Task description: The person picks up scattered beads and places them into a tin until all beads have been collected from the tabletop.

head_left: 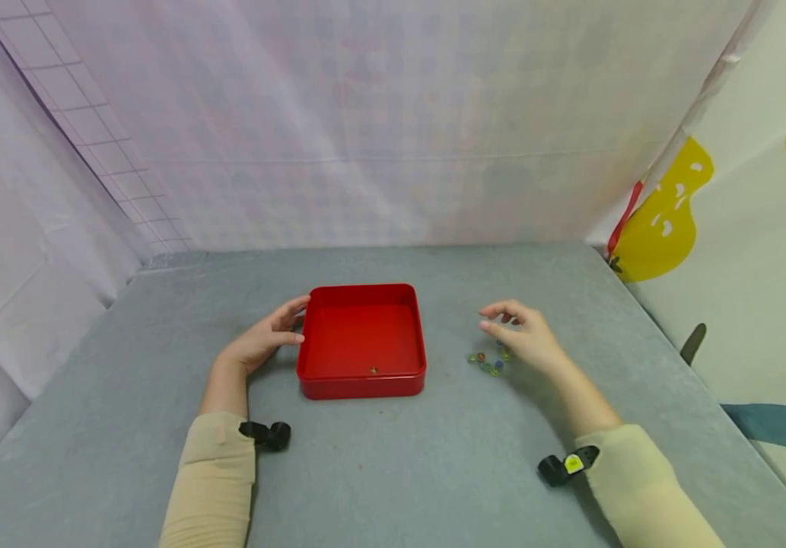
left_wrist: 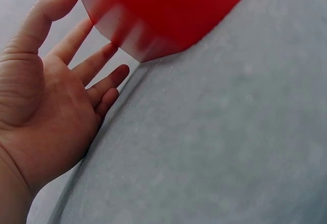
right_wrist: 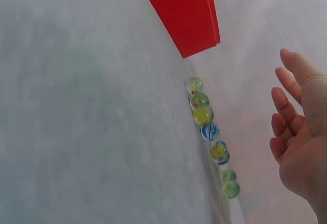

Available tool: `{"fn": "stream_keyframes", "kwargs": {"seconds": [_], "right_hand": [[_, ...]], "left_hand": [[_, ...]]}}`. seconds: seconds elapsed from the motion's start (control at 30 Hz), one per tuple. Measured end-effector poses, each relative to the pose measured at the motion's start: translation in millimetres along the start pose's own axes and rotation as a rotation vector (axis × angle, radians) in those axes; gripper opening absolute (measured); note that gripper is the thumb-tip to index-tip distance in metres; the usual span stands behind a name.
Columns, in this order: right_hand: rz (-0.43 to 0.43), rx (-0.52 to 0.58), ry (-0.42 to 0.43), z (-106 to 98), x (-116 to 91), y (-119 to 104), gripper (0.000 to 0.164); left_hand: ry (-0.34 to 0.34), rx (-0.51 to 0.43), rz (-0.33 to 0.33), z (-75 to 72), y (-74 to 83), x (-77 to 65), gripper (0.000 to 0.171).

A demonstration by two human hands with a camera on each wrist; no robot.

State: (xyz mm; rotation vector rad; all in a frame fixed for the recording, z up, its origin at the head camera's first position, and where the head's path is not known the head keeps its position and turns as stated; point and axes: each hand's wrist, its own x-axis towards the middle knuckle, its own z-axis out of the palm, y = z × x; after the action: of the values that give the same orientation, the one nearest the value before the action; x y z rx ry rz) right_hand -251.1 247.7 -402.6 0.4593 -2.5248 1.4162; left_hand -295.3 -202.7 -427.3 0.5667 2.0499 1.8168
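Observation:
A square red tray with raised walls stands on the grey table, one small marble lying inside near its front wall. My left hand rests against the tray's left side; in the left wrist view its straight fingertips touch the red wall. Several glass marbles, clear with green, yellow and blue swirls, lie loose to the right of the tray. Over them hovers my right hand, thumb and fingers apart and loosely bent, nothing between them. In the right wrist view the marbles sit below that hand.
The grey cloth-covered table spreads around the tray. A pale curtain hangs behind it, and a white sheet with yellow shapes borders the right side. Black wrist cameras sit on both sleeves.

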Motion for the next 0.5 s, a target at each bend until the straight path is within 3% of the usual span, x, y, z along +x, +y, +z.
{"fn": "stream_keyframes", "kwargs": {"seconds": [0.1, 0.33, 0.5], "right_hand": [[-0.008, 0.016, 0.001, -4, -3, -2, 0.023], [-0.044, 0.003, -0.002, -14, -15, -29, 0.021], [-0.015, -0.011, -0.001, -19, -15, -12, 0.022]], "left_hand": [[-0.015, -0.007, 0.017, -0.6, -0.1, 0.1, 0.072], [-0.019, -0.014, 0.02, -0.9, 0.2, 0.0, 0.072], [-0.018, -0.003, 0.023, -0.8, 0.2, -0.6, 0.072]]}}
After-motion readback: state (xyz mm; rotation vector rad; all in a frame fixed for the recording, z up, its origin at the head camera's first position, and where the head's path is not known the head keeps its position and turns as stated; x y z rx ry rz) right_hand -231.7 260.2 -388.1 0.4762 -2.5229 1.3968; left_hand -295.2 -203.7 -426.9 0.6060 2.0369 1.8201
